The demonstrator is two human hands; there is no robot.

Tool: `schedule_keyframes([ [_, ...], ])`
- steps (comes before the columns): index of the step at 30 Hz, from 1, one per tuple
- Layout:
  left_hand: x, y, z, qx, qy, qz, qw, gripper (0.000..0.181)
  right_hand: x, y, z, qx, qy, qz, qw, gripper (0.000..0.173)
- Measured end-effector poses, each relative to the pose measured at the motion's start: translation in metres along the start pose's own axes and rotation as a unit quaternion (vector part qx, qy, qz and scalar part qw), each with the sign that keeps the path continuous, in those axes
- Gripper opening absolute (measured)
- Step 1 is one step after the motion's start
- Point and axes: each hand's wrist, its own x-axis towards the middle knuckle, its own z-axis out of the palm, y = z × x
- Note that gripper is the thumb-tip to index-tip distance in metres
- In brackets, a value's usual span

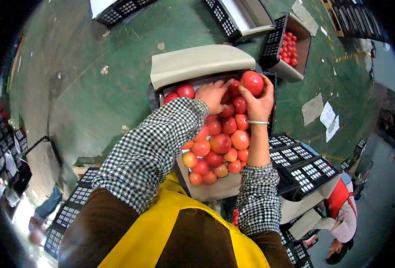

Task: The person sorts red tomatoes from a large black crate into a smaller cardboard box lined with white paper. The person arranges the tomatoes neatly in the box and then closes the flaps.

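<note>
Before me stands a black plastic crate (274,100) lined with pale paper (202,62), a flap of which lies over its far edge. It is filled with red and orange-red round fruits that look like tomatoes or plums. My right hand (260,100) holds a large red fruit (252,83) between thumb and fingers above the crate's far right corner. Across the far part of the fruit rests my left hand (214,95), fingers spread to the right and touching the fruits; whether it grips one is hidden. A mottled red fruit (220,143) lies near the middle of the load.
Another crate (273,45) of red fruit stands beyond at the right, beside a paper-lined crate (227,20). Stacked black crates (304,167) are close on my right, with a co-worker (343,207) past them. More crates (71,204) and a person (43,214) are at the lower left.
</note>
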Motion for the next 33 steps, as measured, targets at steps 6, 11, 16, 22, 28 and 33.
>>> schedule_keyframes([
  [6,-0.003,0.001,0.004,0.051,-0.020,-0.001,0.999,0.096,0.001,0.023,-0.019,0.136,0.007,0.069,0.988,0.062],
  [11,-0.010,0.025,0.013,0.102,0.056,-0.058,0.992,0.097,0.005,0.022,-0.016,-0.088,-0.055,-0.062,0.993,0.065],
  [16,-0.015,0.037,0.011,0.208,-0.081,-0.096,0.970,0.066,-0.003,-0.002,0.023,-0.198,-0.164,-0.242,0.936,0.064],
  [22,-0.020,0.006,0.068,0.200,0.183,-0.013,0.962,0.039,-0.021,0.018,0.067,-0.249,-0.203,-0.240,0.916,0.065],
  [28,-0.036,0.010,0.033,0.066,0.037,0.005,0.997,0.052,-0.018,0.027,0.071,-0.311,-0.226,-0.210,0.899,0.063],
  [33,-0.054,0.010,0.023,0.110,0.038,0.055,0.992,0.060,0.008,0.036,0.064,-0.268,-0.335,-0.172,0.887,0.060],
])
